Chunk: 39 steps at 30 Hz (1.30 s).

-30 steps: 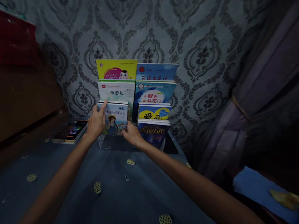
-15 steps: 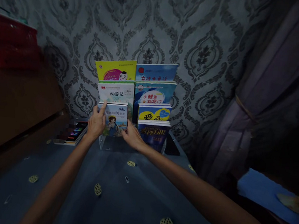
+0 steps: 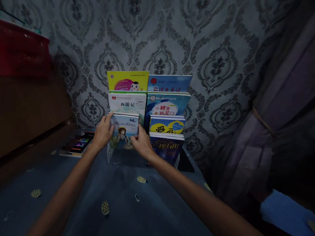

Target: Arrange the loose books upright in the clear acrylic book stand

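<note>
Between my two hands stands a small book (image 3: 125, 139) with a girl in a yellow hat on its cover, in the front left of a clear tiered stand (image 3: 109, 155). My left hand (image 3: 103, 133) grips its left edge, fingers at the top corner and thumb on the cover. On its right edge my right hand (image 3: 143, 142) closes, thumb on the cover and fingers partly hidden behind. Behind it rise a white book (image 3: 128, 103) and a yellow book (image 3: 126, 80). To the right are a dark blue book (image 3: 167, 149), a blue and yellow book (image 3: 166, 125) and a light blue book (image 3: 166, 104).
A dark-covered book (image 3: 80, 144) lies on the bed-like patterned cloth (image 3: 122, 189) at left. Beyond it are a brown headboard-like panel (image 3: 19, 114) and a red container (image 3: 15, 48). A black flat object (image 3: 186, 162) lies right of the stand. A tied curtain (image 3: 261, 144) hangs at right.
The view has shifted, so everything sits slightly lower and further right. My left fingers have slid a little lower along the small book's edge; both hands stay on it.
</note>
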Each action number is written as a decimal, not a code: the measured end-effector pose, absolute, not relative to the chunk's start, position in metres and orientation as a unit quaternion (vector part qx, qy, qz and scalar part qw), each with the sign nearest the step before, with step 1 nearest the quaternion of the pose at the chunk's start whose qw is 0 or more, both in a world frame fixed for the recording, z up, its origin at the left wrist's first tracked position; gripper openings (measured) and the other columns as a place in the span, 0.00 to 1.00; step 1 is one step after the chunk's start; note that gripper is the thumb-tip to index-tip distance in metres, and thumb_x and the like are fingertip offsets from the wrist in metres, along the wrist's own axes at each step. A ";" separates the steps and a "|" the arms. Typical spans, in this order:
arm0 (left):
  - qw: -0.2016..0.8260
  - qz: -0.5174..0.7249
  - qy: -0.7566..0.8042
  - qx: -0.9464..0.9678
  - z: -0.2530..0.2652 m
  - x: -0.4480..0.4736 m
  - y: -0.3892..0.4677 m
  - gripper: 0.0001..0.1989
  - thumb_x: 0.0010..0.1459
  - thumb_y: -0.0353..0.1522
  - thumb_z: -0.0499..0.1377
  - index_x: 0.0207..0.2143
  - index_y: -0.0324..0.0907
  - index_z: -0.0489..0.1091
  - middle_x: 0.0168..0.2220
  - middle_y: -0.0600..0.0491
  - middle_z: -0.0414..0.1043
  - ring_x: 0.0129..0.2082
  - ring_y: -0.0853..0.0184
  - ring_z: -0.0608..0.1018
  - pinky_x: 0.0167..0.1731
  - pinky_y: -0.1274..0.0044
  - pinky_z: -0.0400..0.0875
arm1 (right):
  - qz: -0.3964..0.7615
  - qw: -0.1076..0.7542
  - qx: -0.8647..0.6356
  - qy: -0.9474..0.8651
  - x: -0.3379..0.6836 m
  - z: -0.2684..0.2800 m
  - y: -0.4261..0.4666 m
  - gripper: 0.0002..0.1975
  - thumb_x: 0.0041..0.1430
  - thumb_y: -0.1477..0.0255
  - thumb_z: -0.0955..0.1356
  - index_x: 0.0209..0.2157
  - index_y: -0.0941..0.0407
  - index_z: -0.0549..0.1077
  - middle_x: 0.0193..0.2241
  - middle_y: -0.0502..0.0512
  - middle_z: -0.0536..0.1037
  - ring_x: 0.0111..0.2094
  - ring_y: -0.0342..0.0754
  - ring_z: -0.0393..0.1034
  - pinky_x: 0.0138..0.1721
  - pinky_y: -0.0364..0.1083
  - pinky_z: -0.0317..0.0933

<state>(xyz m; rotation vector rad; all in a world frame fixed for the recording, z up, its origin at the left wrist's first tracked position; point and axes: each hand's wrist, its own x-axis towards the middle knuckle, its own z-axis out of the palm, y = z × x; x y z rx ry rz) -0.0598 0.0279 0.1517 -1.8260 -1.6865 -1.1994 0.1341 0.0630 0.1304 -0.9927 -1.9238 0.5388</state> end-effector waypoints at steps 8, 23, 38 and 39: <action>0.175 -0.438 -0.587 -0.657 0.151 -0.062 0.028 0.29 0.60 0.28 0.53 0.64 0.39 0.59 0.57 0.40 0.70 0.57 0.53 0.74 0.58 0.60 0.69 | 0.222 0.422 -0.384 -0.791 0.143 0.141 0.059 0.28 0.56 0.76 0.64 0.60 0.62 0.66 0.52 0.65 0.75 0.46 0.52 0.74 0.52 0.51 0.68; 0.145 -0.439 -0.594 -0.658 0.153 -0.060 0.027 0.29 0.59 0.26 0.54 0.64 0.38 0.57 0.58 0.39 0.70 0.59 0.52 0.73 0.60 0.59 0.67 | 0.242 0.430 -0.387 -0.779 0.137 0.137 0.071 0.31 0.54 0.77 0.64 0.61 0.61 0.64 0.54 0.67 0.74 0.43 0.52 0.74 0.49 0.53 0.70; 0.130 -0.438 -0.561 -0.690 0.145 -0.070 0.022 0.37 0.58 0.26 0.53 0.70 0.41 0.49 0.65 0.42 0.65 0.63 0.56 0.70 0.62 0.62 0.65 | 0.266 0.425 -0.383 -0.776 0.143 0.135 0.059 0.30 0.56 0.76 0.65 0.61 0.57 0.64 0.53 0.63 0.77 0.46 0.52 0.76 0.52 0.53 0.69; 0.130 -0.440 -0.559 -0.691 0.144 -0.070 0.021 0.39 0.58 0.26 0.53 0.71 0.41 0.47 0.66 0.42 0.64 0.64 0.55 0.69 0.62 0.62 0.65 | 0.268 0.425 -0.381 -0.776 0.143 0.135 0.058 0.29 0.56 0.76 0.65 0.61 0.57 0.64 0.53 0.62 0.77 0.46 0.52 0.76 0.52 0.53 0.69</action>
